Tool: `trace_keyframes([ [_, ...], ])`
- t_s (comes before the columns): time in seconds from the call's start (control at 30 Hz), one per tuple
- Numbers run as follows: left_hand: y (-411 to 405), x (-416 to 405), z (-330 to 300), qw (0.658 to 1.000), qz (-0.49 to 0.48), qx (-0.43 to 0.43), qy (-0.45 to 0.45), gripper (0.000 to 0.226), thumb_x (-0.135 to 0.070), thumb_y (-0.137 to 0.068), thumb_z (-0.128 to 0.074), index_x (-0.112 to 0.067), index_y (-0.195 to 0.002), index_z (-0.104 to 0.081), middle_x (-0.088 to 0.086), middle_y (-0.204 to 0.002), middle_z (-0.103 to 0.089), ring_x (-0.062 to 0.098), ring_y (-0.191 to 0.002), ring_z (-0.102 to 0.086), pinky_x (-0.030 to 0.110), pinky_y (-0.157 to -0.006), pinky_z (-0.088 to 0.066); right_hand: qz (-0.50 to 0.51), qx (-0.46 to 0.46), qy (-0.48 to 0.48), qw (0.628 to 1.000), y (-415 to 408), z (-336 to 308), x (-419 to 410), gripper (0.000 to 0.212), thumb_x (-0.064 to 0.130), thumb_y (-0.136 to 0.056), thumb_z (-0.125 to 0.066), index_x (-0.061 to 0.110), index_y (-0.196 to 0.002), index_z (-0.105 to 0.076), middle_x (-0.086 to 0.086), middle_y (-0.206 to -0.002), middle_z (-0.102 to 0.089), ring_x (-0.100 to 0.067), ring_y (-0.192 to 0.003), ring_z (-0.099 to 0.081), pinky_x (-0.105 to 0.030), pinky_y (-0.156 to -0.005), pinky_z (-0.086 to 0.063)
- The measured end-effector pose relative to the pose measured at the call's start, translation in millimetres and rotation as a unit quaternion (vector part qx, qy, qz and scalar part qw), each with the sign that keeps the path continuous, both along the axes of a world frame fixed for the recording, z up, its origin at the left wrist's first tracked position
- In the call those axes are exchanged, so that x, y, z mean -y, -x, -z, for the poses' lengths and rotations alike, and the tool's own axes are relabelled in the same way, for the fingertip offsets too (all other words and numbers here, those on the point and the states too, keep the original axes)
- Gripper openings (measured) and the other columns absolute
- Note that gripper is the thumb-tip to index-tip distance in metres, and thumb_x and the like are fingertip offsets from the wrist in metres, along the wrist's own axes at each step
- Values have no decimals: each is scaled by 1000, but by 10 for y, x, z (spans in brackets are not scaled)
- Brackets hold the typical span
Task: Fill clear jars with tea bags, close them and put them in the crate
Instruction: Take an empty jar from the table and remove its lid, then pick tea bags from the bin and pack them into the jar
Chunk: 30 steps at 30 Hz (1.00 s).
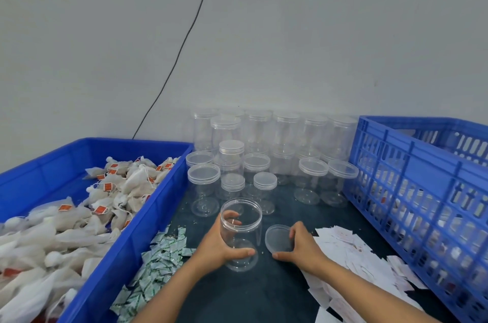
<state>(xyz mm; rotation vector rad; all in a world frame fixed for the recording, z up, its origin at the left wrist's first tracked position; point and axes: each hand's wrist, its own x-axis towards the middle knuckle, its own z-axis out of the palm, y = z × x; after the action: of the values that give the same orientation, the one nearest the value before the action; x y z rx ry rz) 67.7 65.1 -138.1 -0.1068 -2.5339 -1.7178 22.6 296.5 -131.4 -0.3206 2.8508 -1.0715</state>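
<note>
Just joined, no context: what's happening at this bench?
A person is packing tea bags into jars. The left hand grips an open, empty jar standing on the table. The right hand holds its lid just beside it. Tea bags fill the bin on the left, lidded empty jars wait at the back, and the crate stands on the right. Filling has not begun.

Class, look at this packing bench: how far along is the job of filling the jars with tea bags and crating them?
Done: the slatted crate appears to hold some filled jars already. In hand: the left hand grips an open, empty jar; the right hand holds its lid at the table. Left: fill it from the tea bags, close it, crate it, then the capped empty jars.
</note>
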Motion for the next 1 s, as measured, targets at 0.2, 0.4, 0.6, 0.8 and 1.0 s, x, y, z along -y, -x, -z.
trace_keyframes([
  [0.2,-5,-1,-120,999,6,43,12,87,-45,-45,-92,-34,-118,-46,-13,-120,-60,4,-112,-60,19,-97,-46,-47,52,-119,990,65,-147,90,30,41,-83,-69,22,-93,-48,-3,-122,-40,-20,-119,-36,-24,-90,-32],
  [0.4,18,67,-380,977,35,209,-33,97,-9,-61,-91,-19,-138,-33,-2,-129,-56,12,-119,-54,25,-100,-47,-12,-21,2,1000,90,-695,309,10,25,-98,-50,20,-90,-55,1,-100,-61,-11,-85,-57,-25,-73,-45],
  [0.6,-22,260,-1054,962,34,249,106,100,-15,-65,-88,-19,-146,-30,6,-144,-44,25,-131,-43,40,-111,-38,-46,-96,140,984,-1,-1295,908,18,9,-93,-54,21,-81,-56,-1,-88,-63,-17,-83,-58,-22,-69,-44],
  [0.8,-116,851,-1476,982,-86,94,140,43,7,-84,-63,-8,-124,-58,10,-125,-63,20,-112,-58,28,-92,-51,-121,-27,219,968,-181,-1413,1645,17,-3,-90,-55,13,-83,-56,-17,-97,-65,-25,-91,-60,-35,-82,-48],
  [1.0,-246,1679,-1208,948,-237,54,203,27,9,-88,-53,-11,-104,-62,8,-114,-65,16,-101,-61,28,-86,-54,-147,69,288,944,-197,-1278,2218,19,-11,-92,-42,3,-97,-54,-21,-101,-65,-23,-91,-62,-30,-82,-52],
])
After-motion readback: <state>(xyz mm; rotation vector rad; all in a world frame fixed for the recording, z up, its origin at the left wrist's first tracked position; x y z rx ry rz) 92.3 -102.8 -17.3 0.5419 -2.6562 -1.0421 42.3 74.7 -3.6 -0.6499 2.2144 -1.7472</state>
